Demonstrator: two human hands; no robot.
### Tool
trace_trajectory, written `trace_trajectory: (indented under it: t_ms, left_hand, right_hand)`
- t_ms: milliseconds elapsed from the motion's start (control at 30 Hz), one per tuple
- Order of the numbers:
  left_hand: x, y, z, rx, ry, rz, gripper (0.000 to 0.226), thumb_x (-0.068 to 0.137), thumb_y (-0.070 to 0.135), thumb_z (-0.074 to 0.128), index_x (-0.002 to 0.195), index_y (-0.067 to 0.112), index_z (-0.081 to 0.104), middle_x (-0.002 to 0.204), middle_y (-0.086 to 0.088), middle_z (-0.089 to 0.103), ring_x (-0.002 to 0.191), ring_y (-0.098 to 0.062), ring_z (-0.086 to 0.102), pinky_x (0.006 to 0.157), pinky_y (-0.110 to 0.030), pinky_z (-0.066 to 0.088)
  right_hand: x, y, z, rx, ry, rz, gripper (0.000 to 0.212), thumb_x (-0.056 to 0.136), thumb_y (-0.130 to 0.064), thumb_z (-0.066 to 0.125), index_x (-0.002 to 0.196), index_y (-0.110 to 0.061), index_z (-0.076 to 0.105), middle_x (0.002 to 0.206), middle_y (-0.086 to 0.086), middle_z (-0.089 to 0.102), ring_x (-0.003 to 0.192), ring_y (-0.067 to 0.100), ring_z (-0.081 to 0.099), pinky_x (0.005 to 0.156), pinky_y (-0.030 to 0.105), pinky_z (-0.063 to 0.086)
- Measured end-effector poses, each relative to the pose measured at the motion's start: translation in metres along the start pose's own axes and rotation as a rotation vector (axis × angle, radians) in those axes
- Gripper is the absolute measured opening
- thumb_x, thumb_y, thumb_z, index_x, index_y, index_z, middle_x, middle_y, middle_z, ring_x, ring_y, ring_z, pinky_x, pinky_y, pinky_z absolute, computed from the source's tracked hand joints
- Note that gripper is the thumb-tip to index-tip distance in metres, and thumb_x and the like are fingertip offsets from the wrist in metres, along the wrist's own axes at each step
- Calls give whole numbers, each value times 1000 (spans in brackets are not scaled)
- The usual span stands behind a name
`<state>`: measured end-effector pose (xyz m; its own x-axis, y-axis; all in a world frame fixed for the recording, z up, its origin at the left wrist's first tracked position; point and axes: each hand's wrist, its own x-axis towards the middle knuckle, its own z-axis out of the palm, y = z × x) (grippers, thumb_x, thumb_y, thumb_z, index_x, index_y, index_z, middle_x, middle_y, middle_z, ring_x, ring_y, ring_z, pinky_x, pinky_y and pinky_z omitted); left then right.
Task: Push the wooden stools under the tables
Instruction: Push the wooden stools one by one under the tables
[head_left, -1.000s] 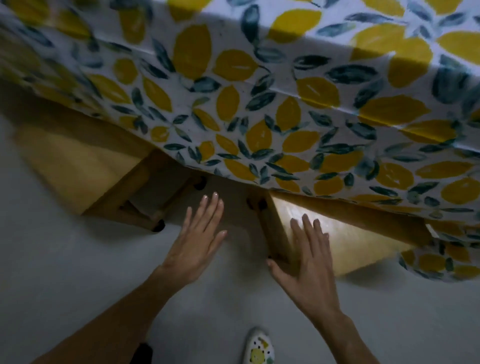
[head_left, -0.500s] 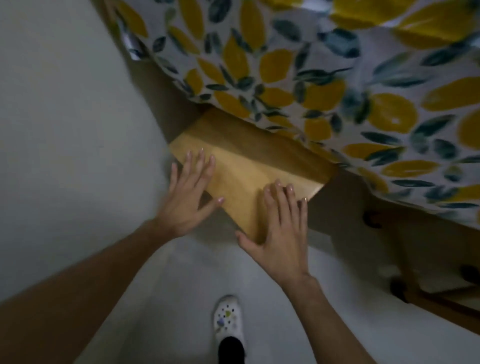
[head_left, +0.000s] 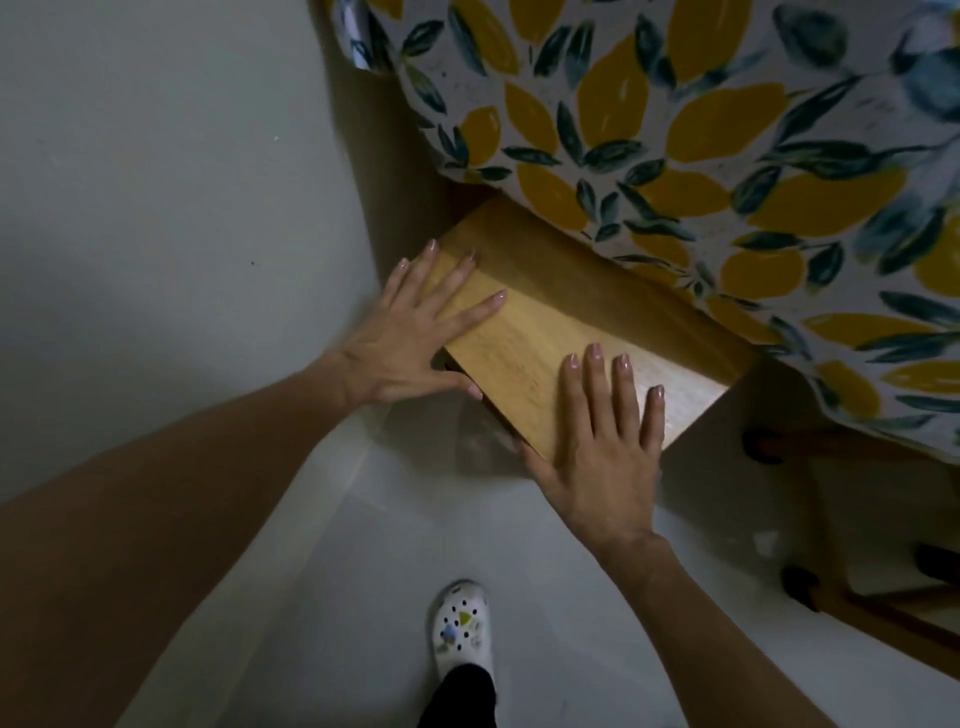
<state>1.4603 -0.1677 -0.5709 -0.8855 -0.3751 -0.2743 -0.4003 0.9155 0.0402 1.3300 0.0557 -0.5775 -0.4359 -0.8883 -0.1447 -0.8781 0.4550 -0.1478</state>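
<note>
A wooden stool (head_left: 540, 332) stands beside the wall, and the far part of its seat is under the hanging lemon-print tablecloth (head_left: 675, 130) of the table. My left hand (head_left: 410, 338) lies flat on the seat's left corner, thumb hooked along the near edge. My right hand (head_left: 602, 447) presses flat on the seat's near right part, thumb over the near edge. The stool's legs are hidden below the seat.
A pale wall (head_left: 156, 182) runs close along the stool's left side. A second wooden stool's legs with dark feet (head_left: 831, 597) show under the cloth at lower right. My white clog (head_left: 462, 629) stands on the light floor behind the stool.
A second ago my hands were by the other stool, the right one on its seat. The view has swung left, and both hands now rest on the stool by the wall.
</note>
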Motion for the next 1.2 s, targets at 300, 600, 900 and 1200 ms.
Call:
trace_trajectory:
  t_ms: [300,600,900,1200]
  left_hand:
    - [-52,83,21,-134,41,-235,96,71,88,25,147,41,-10,159,-5,-19,141,-38,-25,115,-60,-2]
    - [-67,128,26,-145,45,-346,100,74,87,17,149,29,-14,157,-9,-23,141,-37,-27,115,-57,-10]
    - [-36,100,16,-188,46,-332,96,74,86,16,147,34,-17,157,-5,-26,140,-38,-29,115,-56,-10]
    - [-6,73,9,-184,27,-278,96,74,87,15,145,35,-23,154,-4,-31,138,-37,-32,115,-56,-9]
  right_hand:
    - [-30,62,-9,-71,-93,-264,96,83,-69,47,154,-18,5,163,6,1,149,28,-4,118,57,3]
    - [-68,57,-5,-47,-39,-87,84,88,-68,33,154,-22,9,163,9,4,149,32,0,117,60,4]
    - [-22,60,-1,-105,-49,-69,82,87,-75,23,154,-30,4,163,4,-1,149,30,-4,116,60,7]
    - [3,55,0,-91,0,-13,80,88,-74,20,154,-30,7,163,2,4,149,28,-2,117,58,5]
